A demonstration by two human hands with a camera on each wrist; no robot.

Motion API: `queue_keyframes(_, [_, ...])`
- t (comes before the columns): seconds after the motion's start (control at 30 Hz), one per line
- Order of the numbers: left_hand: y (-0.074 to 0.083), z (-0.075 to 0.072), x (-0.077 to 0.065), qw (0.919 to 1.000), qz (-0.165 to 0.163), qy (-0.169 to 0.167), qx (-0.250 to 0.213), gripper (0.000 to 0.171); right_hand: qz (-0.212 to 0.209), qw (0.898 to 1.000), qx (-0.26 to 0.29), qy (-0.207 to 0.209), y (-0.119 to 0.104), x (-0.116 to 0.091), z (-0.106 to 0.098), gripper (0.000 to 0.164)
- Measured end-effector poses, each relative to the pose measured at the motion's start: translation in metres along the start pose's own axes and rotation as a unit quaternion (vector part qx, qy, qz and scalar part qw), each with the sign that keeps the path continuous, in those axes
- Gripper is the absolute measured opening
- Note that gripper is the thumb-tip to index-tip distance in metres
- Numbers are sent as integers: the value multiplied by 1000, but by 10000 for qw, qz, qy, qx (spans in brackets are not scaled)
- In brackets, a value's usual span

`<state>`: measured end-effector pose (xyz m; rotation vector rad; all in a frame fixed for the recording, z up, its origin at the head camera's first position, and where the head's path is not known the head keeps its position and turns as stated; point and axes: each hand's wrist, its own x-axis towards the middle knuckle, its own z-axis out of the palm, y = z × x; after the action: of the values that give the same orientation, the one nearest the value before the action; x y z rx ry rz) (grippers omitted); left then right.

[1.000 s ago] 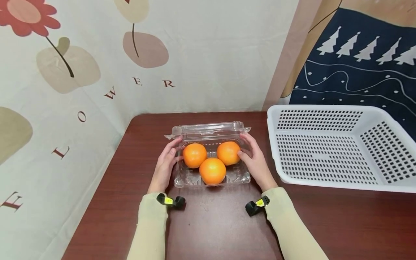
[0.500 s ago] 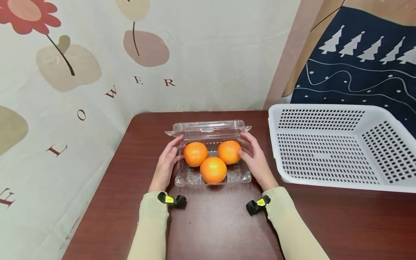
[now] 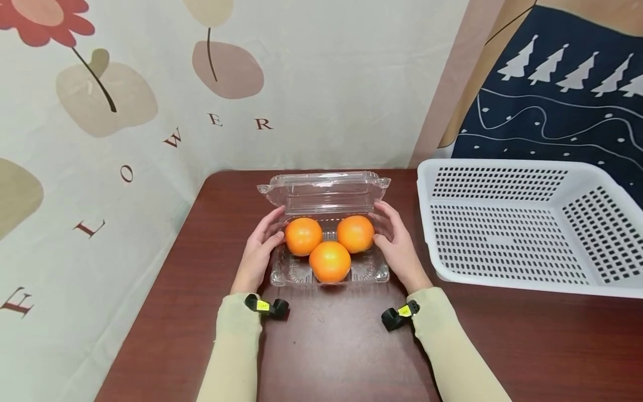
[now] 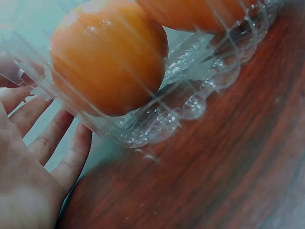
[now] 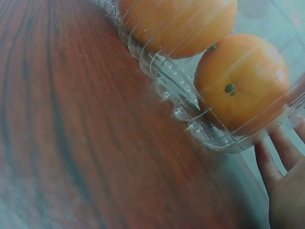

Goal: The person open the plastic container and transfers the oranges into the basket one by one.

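The head view looks forward and down over the worktop [image 3: 341, 346]; the tilted wrist views, much nearer, face the clear container [image 3: 361, 267] from either side; all three share it.

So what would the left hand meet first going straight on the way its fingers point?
Probably the raised clear lid, just ahead of the left hand; depth is unclear, so they may be touching.

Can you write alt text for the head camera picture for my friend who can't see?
A left hand and right hand touch the sides of a clear plastic box with its lid raised, three oranges inside, on a brown table. A white basket sits to the right.
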<state>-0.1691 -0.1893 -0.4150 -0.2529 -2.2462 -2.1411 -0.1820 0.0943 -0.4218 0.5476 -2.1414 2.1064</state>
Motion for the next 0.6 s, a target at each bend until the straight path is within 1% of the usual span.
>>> queue_keyframes(0.27, [-2,0,2,9999,26,72,115,49,-23,10000,57,-18,0,1,0,61])
queue_keyframes(0.47, [-12,-4,5,9998,-16,136,111,51,45,10000,3,-30,0,1,-1,62])
queue_keyframes(0.6, [-17,-5,7,9998,12,147,157,52,-51,10000,14,-53,1,1,-1,62])
